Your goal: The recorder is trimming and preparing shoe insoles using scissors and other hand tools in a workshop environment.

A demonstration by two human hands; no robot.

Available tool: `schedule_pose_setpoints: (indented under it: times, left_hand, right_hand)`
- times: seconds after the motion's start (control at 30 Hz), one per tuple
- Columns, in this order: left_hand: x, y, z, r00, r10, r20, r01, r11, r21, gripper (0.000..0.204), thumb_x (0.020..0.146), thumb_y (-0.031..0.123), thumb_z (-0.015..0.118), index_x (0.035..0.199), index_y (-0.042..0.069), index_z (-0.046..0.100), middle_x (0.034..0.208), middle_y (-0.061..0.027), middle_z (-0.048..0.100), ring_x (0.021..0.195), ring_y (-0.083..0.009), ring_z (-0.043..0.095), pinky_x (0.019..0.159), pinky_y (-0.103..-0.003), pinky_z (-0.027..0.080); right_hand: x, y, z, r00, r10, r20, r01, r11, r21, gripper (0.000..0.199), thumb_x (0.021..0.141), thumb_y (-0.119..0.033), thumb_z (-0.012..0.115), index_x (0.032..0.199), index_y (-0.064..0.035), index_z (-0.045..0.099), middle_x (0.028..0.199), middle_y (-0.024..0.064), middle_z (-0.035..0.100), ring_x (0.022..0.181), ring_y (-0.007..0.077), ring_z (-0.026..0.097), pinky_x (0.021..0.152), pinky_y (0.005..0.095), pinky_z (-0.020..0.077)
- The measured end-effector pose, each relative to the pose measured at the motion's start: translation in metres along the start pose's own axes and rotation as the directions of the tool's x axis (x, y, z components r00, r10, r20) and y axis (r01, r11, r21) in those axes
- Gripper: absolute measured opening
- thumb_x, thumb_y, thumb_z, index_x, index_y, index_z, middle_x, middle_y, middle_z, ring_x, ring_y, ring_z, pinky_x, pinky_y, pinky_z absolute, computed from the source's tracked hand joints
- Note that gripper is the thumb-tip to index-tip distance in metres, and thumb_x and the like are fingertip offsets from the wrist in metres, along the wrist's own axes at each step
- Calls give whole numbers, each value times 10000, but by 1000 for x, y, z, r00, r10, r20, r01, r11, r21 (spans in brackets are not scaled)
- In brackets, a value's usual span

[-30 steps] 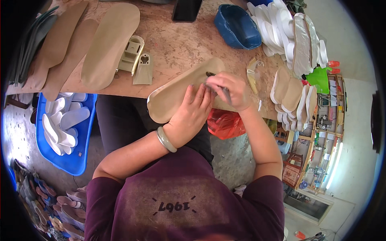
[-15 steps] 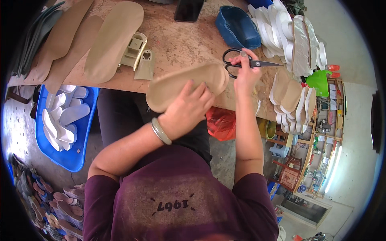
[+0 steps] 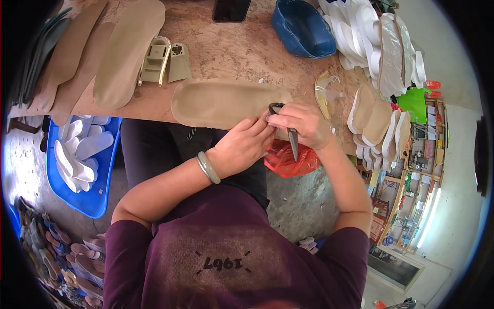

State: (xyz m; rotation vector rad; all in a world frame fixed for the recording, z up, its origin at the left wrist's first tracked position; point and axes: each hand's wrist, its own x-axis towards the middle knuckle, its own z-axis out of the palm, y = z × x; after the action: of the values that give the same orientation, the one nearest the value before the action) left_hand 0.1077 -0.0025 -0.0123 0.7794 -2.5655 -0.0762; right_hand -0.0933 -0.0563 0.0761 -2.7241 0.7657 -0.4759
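A beige shoe sole [image 3: 226, 100] lies lengthwise along the table's front edge, its right end partly under my hands. Black-handled scissors [image 3: 292, 141] are in my right hand [image 3: 306, 123], their blades pointing down past the table edge toward me. My left hand [image 3: 242, 147], with a pale bangle at the wrist, has its fingers drawn together by the sole's right end. Its fingertips meet those of my right hand; what they pinch, if anything, is hidden.
Large beige sole pieces [image 3: 128, 56], a cream heel part [image 3: 156, 62] and a phone [image 3: 231, 9] are along the back and left. To the right are a blue basin [image 3: 303, 28], white soles [image 3: 350, 31] and a cream strip [image 3: 322, 95]. A blue crate [image 3: 103, 190] and red bag [image 3: 280, 162] sit below.
My right hand has come left and nearer, turning the scissors from pointing right to pointing toward me. My left hand has slid off the sole's top to its right end; the sole lies straighter.
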Motion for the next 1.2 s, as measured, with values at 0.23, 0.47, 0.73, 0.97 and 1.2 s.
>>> schedule_pose_setpoints:
  times: [0.23,0.47,0.73,0.97,1.2]
  left_hand:
    - [5,0,-4,999,31,-21,-29,995,95,720,805,395,694,1391,18,512,1393,-111,523,1339,-246,453,1047,-361,381]
    - [8,-3,-8,999,-6,-35,6,1000,-11,708,805,367,719,1388,28,504,1390,-109,525,1322,-230,473,1016,-352,401]
    - [4,-10,-14,999,-25,-42,15,977,-213,623,812,339,722,1332,41,550,1360,-75,544,1293,-213,494,1000,-356,412]
    - [4,-11,-17,999,36,-22,-39,989,-142,619,815,341,713,1328,34,551,1355,-69,550,1294,-212,492,1015,-352,408]
    - [3,-10,-18,999,0,-41,-7,982,-187,623,835,336,704,1355,40,530,1375,-82,543,1305,-216,487,1033,-355,404]
  right_hand:
    - [4,30,2,999,-34,8,33,998,57,195,810,-19,694,1004,-38,694,745,77,630,683,218,647,587,336,510]
    - [-11,36,34,371,858,-356,-229,456,860,212,942,-56,628,1121,53,599,719,80,584,653,182,597,732,373,564]
    - [-9,7,8,933,195,-302,-136,969,206,72,886,-49,686,954,-53,709,783,58,645,672,181,631,603,318,531]
    - [17,12,20,952,166,-257,-157,986,55,104,858,-68,707,961,-51,705,783,83,652,668,217,634,580,298,505]
    - [13,53,22,506,861,-56,-324,250,912,138,919,-91,678,1026,-8,651,756,41,595,662,157,584,644,341,526]
